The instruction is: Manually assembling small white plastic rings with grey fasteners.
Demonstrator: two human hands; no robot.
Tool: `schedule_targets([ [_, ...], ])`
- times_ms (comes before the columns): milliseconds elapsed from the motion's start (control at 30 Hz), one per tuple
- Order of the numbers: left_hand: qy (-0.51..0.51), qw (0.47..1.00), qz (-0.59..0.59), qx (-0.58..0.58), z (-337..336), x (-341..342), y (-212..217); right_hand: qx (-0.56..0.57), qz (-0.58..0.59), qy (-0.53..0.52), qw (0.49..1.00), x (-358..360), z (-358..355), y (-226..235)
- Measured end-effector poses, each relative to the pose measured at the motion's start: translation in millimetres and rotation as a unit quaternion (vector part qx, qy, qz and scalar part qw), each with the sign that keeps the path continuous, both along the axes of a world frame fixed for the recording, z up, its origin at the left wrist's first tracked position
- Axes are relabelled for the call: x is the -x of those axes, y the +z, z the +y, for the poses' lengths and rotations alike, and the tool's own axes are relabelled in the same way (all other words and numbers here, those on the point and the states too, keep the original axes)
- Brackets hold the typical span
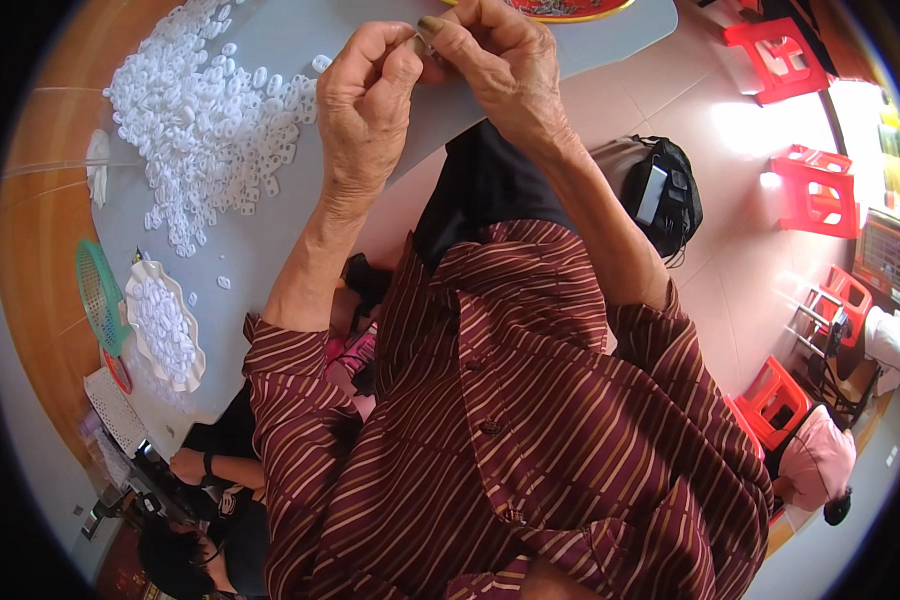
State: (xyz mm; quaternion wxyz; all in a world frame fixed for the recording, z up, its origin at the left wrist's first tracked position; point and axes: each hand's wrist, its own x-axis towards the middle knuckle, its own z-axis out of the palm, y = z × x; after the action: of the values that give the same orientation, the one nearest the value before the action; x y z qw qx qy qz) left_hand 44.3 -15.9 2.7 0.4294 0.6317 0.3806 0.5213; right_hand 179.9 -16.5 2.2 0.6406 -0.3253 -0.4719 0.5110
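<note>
Both hands meet near the top of the view, above the edge of a grey table (260, 240). The fingers of my left hand (368, 115) are pinched together, thumb against forefinger. Touching them from the other side, my right hand (515, 85) is pinched as well. A tiny pale sliver shows between the fingertips, too small to name. To the left of my left hand spreads a heap of small white plastic pieces (210, 125), oval or rounded with openings in them. Beyond my right hand lies a red tray with a yellow rim (595, 14), holding small grey pieces.
At the table's left end stand a scalloped white dish (198, 362) of small white pieces and a green basket (97, 290). Lower left, another person's hand (188, 466) rests near the table. Red stools (818, 195) and a black mesh bag (665, 195) are on the tiled floor.
</note>
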Motion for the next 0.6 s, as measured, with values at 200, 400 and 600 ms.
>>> schedule_targets([
  [200,0.017,1.000,-0.011,0.010,-2,0,-3,-0.009,-0.148,-0.047,0.988,-3,0,-7],
  [400,-0.005,0.999,-0.027,0.037,-4,0,6,0.003,-0.125,-0.004,0.992,-11,-1,-2],
  [600,-0.014,0.998,-0.026,0.053,-5,4,9,-0.016,-0.142,0.021,0.989,-13,1,-1],
])
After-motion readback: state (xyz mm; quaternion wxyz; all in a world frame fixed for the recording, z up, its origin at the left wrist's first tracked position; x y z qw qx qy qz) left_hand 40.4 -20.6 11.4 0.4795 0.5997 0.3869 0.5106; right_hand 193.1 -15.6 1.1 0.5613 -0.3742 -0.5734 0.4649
